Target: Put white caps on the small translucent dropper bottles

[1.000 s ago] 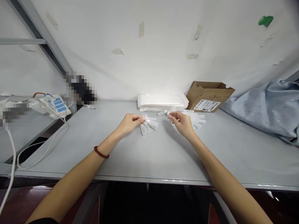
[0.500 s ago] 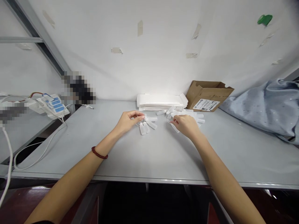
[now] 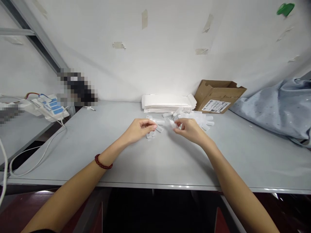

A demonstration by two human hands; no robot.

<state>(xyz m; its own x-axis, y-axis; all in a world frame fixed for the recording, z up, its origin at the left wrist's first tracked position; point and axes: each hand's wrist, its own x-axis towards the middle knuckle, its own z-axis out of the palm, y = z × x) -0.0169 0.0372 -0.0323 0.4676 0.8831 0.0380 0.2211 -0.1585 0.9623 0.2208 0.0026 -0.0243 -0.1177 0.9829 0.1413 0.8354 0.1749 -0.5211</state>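
Pinched fingers of my right hand (image 3: 188, 127) hold a small translucent white piece (image 3: 173, 123), lifted beside a pile of similar pieces (image 3: 202, 119). My left hand (image 3: 141, 129) is over a smaller cluster of translucent pieces (image 3: 159, 128), thumb and index finger pressed together; what is between them, if anything, is too small to make out. A dark red beaded bracelet circles the left wrist. Behind both hands lies a stack of flat white packets (image 3: 168, 103) against the wall.
An opened cardboard box (image 3: 217, 98) with a label stands at the back right, beside a light blue cloth (image 3: 274, 113). At the left are a power strip (image 3: 54, 108) and white cables (image 3: 46, 155). The grey table (image 3: 157, 165) ends at a front edge.
My right hand has drawn left from the pile with a piece in its fingers. My left hand has shifted slightly right and down over the smaller cluster. The view has shifted slightly.
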